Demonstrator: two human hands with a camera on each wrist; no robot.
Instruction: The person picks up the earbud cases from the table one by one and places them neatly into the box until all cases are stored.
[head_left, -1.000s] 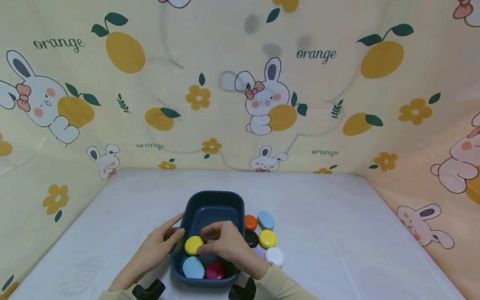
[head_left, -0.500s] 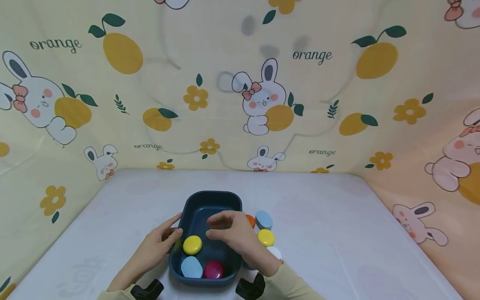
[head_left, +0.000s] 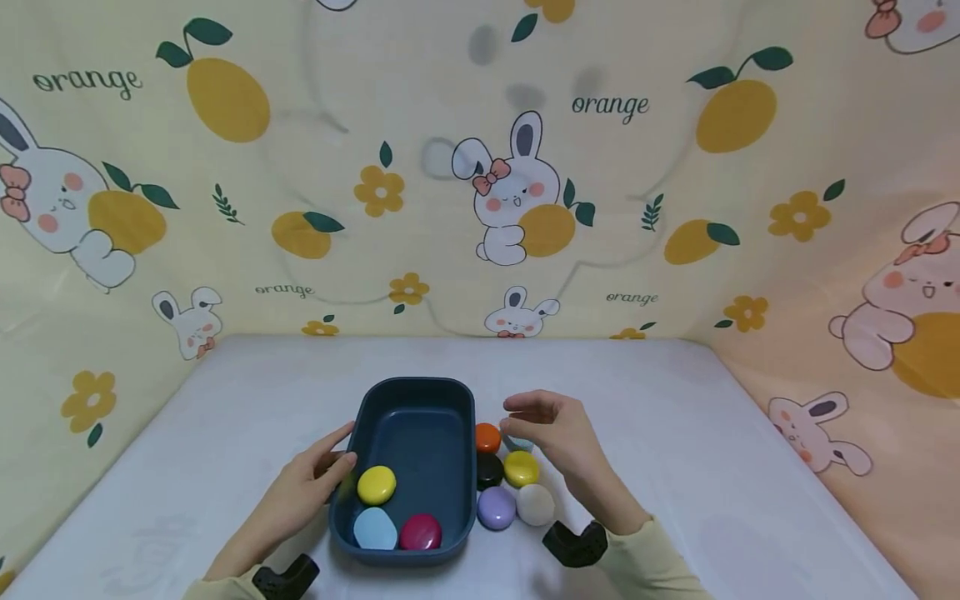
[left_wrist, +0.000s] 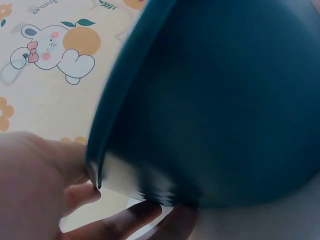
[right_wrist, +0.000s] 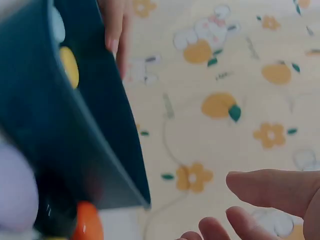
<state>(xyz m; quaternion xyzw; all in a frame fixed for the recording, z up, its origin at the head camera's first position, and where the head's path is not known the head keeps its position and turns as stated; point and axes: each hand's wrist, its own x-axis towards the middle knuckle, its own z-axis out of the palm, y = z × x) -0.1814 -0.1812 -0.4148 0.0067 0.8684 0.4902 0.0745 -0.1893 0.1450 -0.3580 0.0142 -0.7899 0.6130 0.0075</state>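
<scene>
Rt hand (head_left: 561,427), part-hid lt-blue pc (head_left: 517,445) behind

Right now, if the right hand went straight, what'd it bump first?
Pointing left, the right hand might first meet the orange piece, then the box, or pass above: its height is unclear.

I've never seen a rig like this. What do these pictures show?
There is no machine here, just a person's two bare hands. The wide view is taken from the person's head, looking forward and down; the two close views are taken from the wrists. The left hand holds the side of a dark tray; inside are a yellow piece, a blue piece and a red piece. Beside it on the table are six more: orange, black, purple, white, another yellow and another blue. The right hand, near that last one, holds nothing.
</scene>
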